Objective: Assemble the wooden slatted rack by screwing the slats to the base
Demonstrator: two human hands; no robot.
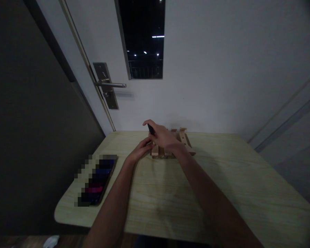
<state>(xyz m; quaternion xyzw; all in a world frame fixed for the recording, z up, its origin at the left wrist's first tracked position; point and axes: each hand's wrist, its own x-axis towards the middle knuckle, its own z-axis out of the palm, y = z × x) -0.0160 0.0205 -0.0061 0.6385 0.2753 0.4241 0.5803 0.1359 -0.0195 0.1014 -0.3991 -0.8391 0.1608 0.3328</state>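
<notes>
A small pile of pale wooden pieces (185,142) lies at the far middle of the light wooden table (170,193). My right hand (162,136) hovers over the pile's left part, its fingers closed round a small dark object (151,129) that I cannot name. My left hand (141,151) rests on the table just left of the pile, fingers drawn together against the pile's near left corner. What the left fingers hold, if anything, is hidden by the right hand.
A phone (99,182) with a lit screen lies near the table's left edge. Behind the table stands a white door with a metal lever handle (110,84) and a dark narrow window (143,38). The room is dim.
</notes>
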